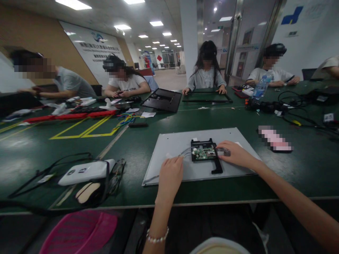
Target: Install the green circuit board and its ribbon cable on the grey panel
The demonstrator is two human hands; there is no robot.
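Note:
A flat grey panel (172, 144) lies on the green table in front of me. On it sits a small green circuit board (203, 153) in a black bracket (217, 168), with thin white wires running left from it. My left hand (169, 174) rests palm down on the panel's near edge, fingers curled under near the wires. My right hand (235, 153) is at the board's right side, fingers pinched on a small grey part (224, 151).
A white device with black cables (84, 171) and glasses lie at my left. A pink fan-like object (79, 231) is below the table edge. A pink case (275, 139) lies right. Several other people sit across, with black frames (162, 100), a bottle (260, 88) and cables (293, 106).

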